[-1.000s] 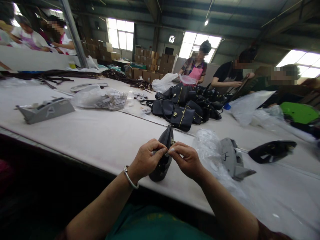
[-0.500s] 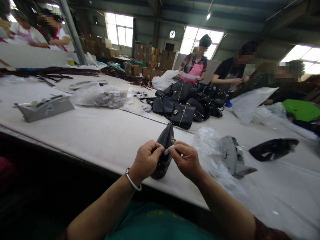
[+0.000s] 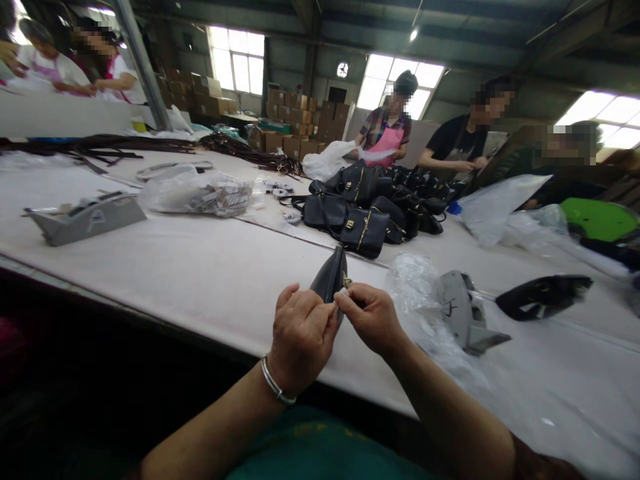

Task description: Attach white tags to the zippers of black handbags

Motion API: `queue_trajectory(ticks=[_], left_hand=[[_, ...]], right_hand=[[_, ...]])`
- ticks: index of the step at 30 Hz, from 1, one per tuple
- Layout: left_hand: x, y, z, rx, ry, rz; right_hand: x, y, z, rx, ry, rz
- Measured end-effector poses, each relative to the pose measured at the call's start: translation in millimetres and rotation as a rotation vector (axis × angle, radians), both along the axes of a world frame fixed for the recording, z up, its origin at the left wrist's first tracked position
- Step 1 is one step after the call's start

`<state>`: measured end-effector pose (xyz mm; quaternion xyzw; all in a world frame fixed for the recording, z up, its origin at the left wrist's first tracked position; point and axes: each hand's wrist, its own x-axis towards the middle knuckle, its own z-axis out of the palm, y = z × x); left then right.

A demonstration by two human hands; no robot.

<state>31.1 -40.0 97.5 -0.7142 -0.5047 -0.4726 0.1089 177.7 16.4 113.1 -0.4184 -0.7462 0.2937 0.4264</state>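
A black handbag (image 3: 327, 273) stands upright on the table edge before me, its narrow side and zip seam facing me. In front of its gold-coloured metal part, my right hand (image 3: 373, 317) pinches a small white strip (image 3: 343, 293) between thumb and fingers. My left hand (image 3: 303, 337), with a silver bangle on the wrist, is closed, its fingertips touching or nearly touching those of my right hand. What lies in the left fingers is hidden. Both hands cover the lower part of the bag.
A grey tape dispenser (image 3: 463, 313) and clear plastic wrap (image 3: 417, 293) lie at right, beside another black bag (image 3: 545, 297). A second grey dispenser (image 3: 90, 217) sits at left. Beyond are a plastic bag of tags (image 3: 200, 193) and piled black handbags (image 3: 365, 230). Several people work across the table.
My left hand has rolled over, its back now facing up and its thumb side turned, covering more of the bag. The right hand keeps its pinch on the white strip in nearly the same place.
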Motion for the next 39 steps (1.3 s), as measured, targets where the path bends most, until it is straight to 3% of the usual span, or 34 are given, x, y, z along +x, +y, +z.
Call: queue_trajectory(ticks=[6,11,14,17,21,26,32,39], left_hand=[[14.7,-7.2,-4.2,0.074,0.123,0.112],[16.1,-16.1,-10.1,0.033,0.142,-0.031],[4.9,-15.0,-7.5,-0.01,-0.009,-0.174],[-8.7,-5.4,0.0,-0.074,-0.282,-0.215],[-14.3,8.9,4.8,-0.191,-0.378,-0.193],[-3.6,8.9,2.0,-0.135,-0.189,-0.08],[8.0,2.8,9.3,-0.137,0.025,0.087],[12.2,11.4,2.1,-0.141,-0.021,0.179]], right_hand=[[-0.3,3.6,4.6,-0.086,-0.038,-0.034],[2.2,5.3,6.3,-0.185,-0.003,-0.045],[4.0,4.8,5.8,-0.209,0.023,-0.025],[4.7,4.4,5.9,-0.213,0.037,-0.013],[3.9,4.8,6.4,-0.217,0.046,0.002],[4.4,5.9,6.2,-0.21,0.016,-0.015],[0.3,4.1,7.3,-0.15,-0.031,-0.071],[2.3,-7.3,19.4,0.11,-0.178,-0.029]])
